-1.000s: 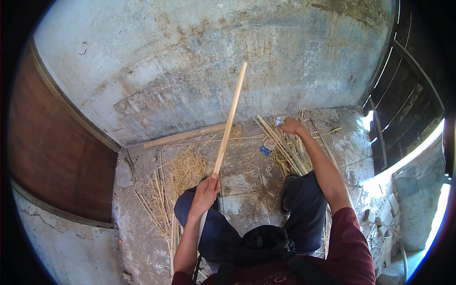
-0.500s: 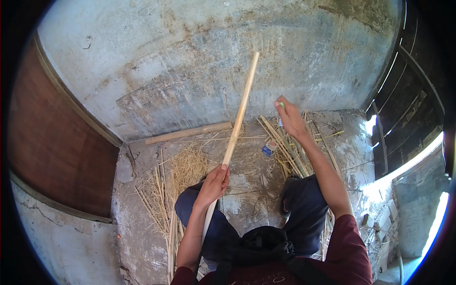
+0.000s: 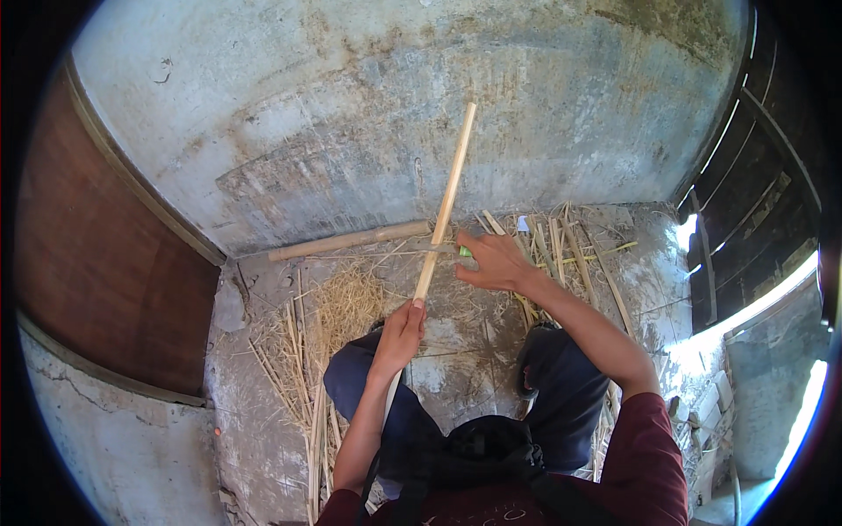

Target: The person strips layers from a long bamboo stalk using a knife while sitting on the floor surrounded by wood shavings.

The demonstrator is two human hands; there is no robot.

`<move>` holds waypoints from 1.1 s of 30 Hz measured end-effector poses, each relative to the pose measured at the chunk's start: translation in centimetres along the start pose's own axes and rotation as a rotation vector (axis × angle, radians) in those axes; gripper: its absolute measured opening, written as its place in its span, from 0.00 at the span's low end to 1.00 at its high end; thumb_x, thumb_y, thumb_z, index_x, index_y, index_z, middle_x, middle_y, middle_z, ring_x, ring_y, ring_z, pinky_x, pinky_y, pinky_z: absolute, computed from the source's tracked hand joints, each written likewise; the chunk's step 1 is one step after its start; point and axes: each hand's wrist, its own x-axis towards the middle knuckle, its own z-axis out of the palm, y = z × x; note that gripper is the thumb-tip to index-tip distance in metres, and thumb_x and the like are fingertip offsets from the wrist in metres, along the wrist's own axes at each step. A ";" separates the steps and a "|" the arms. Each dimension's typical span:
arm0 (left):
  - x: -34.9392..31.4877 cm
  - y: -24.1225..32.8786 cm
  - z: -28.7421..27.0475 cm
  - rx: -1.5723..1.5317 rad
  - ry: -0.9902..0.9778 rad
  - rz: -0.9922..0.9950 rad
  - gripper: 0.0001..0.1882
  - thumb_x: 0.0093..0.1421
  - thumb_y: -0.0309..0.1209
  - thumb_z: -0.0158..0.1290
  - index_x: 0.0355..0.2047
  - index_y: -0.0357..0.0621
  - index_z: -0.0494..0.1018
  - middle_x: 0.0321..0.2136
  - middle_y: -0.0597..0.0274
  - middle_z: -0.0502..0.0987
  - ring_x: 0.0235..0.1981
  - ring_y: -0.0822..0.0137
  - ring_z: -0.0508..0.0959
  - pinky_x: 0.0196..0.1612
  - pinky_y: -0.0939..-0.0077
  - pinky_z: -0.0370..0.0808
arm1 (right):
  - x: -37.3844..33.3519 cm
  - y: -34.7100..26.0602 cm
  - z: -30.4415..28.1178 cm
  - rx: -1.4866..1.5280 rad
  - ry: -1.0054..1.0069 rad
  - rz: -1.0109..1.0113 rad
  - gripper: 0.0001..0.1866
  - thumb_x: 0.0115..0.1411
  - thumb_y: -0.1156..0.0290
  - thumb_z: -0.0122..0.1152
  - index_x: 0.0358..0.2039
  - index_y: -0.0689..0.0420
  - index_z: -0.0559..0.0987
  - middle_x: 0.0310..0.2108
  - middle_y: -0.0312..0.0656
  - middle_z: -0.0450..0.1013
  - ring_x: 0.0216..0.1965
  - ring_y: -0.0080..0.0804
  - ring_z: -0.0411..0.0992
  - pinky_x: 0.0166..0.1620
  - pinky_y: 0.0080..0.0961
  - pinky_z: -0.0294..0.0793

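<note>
A long pale bamboo strip [image 3: 453,180] slants up and away from between my knees, its far end raised in front of the wall. My left hand [image 3: 400,337] is wrapped round it at its middle, and the near part runs down over my left thigh. My right hand [image 3: 496,262] is closed on the green handle of a small knife [image 3: 465,252]. A thin blade reaches left from that handle across the strip, a little beyond my left hand. Whether its edge bites into the bamboo is too small to tell.
A round bamboo pole [image 3: 351,241] lies along the wall's foot. Thin shavings [image 3: 349,305] are heaped at left, beside long split strips [image 3: 307,394]. More strips [image 3: 557,250] lie at right. A brown door panel [image 3: 114,254] stands left; broken blocks [image 3: 706,408] lie at right.
My right hand has come down and to the left, bringing the knife from out beside the strip to across it. The strip has turned slightly in my left hand, which stays in nearly the same place.
</note>
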 end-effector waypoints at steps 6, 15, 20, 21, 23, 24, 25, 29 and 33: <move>-0.1 0.4 0.8 0.243 0.141 0.181 0.23 0.79 0.41 0.40 0.33 0.33 0.70 0.20 0.44 0.71 0.23 0.42 0.73 0.32 0.51 0.68 | 0.7 0.0 1.8 0.020 -0.007 0.067 0.15 0.58 0.60 0.62 0.35 0.61 0.82 0.21 0.56 0.77 0.28 0.59 0.78 0.35 0.52 0.77; -0.1 1.0 0.8 0.298 0.179 0.181 0.21 0.79 0.39 0.42 0.35 0.32 0.70 0.22 0.37 0.73 0.28 0.32 0.74 0.33 0.44 0.66 | 1.1 0.4 3.0 0.015 0.002 -0.073 0.08 0.58 0.71 0.58 0.30 0.61 0.81 0.24 0.58 0.77 0.31 0.61 0.78 0.37 0.56 0.76; -0.4 1.2 1.0 0.316 0.207 0.187 0.19 0.78 0.37 0.43 0.36 0.32 0.71 0.23 0.35 0.75 0.28 0.30 0.76 0.32 0.43 0.68 | 1.2 0.3 4.2 -0.068 0.037 -0.040 0.07 0.57 0.74 0.57 0.31 0.62 0.81 0.28 0.57 0.79 0.33 0.60 0.79 0.38 0.55 0.77; -0.5 1.2 1.0 0.317 0.207 0.188 0.19 0.78 0.37 0.43 0.36 0.32 0.71 0.23 0.35 0.75 0.28 0.30 0.76 0.32 0.43 0.68 | 1.2 0.2 4.2 -0.083 0.045 -0.024 0.08 0.56 0.74 0.57 0.32 0.62 0.82 0.29 0.56 0.79 0.34 0.59 0.80 0.38 0.54 0.78; -0.5 1.3 1.1 0.342 0.215 0.201 0.18 0.78 0.36 0.44 0.36 0.31 0.71 0.24 0.34 0.76 0.29 0.30 0.77 0.33 0.43 0.69 | 1.3 -0.2 4.1 -0.095 0.049 -0.024 0.08 0.56 0.74 0.57 0.33 0.62 0.82 0.30 0.56 0.79 0.34 0.59 0.80 0.38 0.53 0.78; -0.5 1.4 1.2 0.343 0.215 0.203 0.18 0.78 0.36 0.44 0.36 0.31 0.71 0.24 0.34 0.76 0.29 0.30 0.77 0.33 0.43 0.69 | 1.3 -0.3 4.1 -0.108 0.052 -0.025 0.09 0.57 0.74 0.56 0.35 0.62 0.82 0.31 0.56 0.80 0.35 0.58 0.80 0.38 0.52 0.79; -0.6 1.7 1.2 0.354 0.221 0.203 0.18 0.78 0.35 0.44 0.36 0.31 0.71 0.24 0.34 0.76 0.29 0.30 0.77 0.33 0.42 0.69 | 1.3 -0.5 4.0 -0.109 0.053 -0.024 0.09 0.57 0.74 0.56 0.35 0.62 0.82 0.31 0.56 0.80 0.35 0.58 0.80 0.38 0.52 0.79; -0.8 1.8 1.5 0.381 0.225 0.202 0.16 0.78 0.35 0.44 0.38 0.32 0.71 0.24 0.33 0.76 0.30 0.29 0.77 0.32 0.41 0.69 | 1.4 -0.9 4.2 -0.157 0.063 -0.027 0.10 0.58 0.74 0.56 0.37 0.61 0.83 0.30 0.55 0.80 0.33 0.56 0.81 0.37 0.50 0.80; -0.9 1.8 2.0 0.412 0.232 0.161 0.16 0.78 0.35 0.44 0.39 0.33 0.71 0.25 0.33 0.76 0.30 0.29 0.78 0.32 0.39 0.69 | 1.7 -1.1 3.6 -0.256 0.004 0.033 0.10 0.59 0.72 0.57 0.37 0.59 0.84 0.27 0.54 0.80 0.29 0.54 0.82 0.33 0.48 0.80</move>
